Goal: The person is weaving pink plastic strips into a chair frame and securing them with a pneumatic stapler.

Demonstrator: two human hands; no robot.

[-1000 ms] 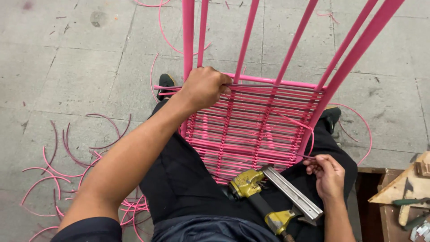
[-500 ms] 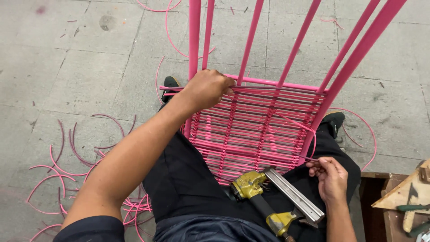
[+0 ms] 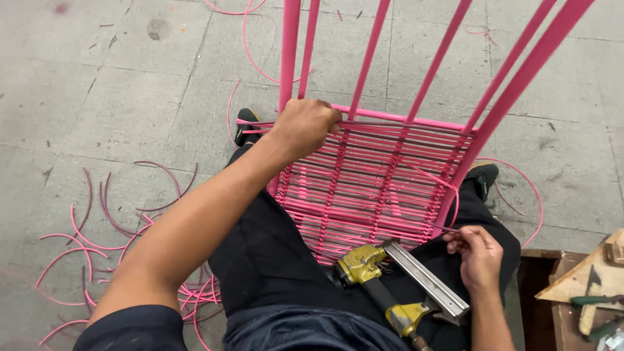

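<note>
A pink metal chair frame (image 3: 500,110) leans over my lap, its seat woven with pink cord (image 3: 377,188). My left hand (image 3: 305,127) is closed around the cords at the far left corner of the weave. At the near right corner, my right hand (image 3: 478,257) pinches a thin pink strand end next to the frame's leg. A yellow and grey staple gun (image 3: 396,279) lies on my lap between my arms.
Cut pink cord scraps (image 3: 97,240) litter the grey concrete floor on my left. More strands curl behind the frame (image 3: 260,58). A wooden box with hand tools (image 3: 585,292) stands at the lower right. My shoes (image 3: 247,123) rest under the frame.
The view has shifted slightly; my left hand stays on the far corner cords and my right hand keeps its pinch on the strand.
</note>
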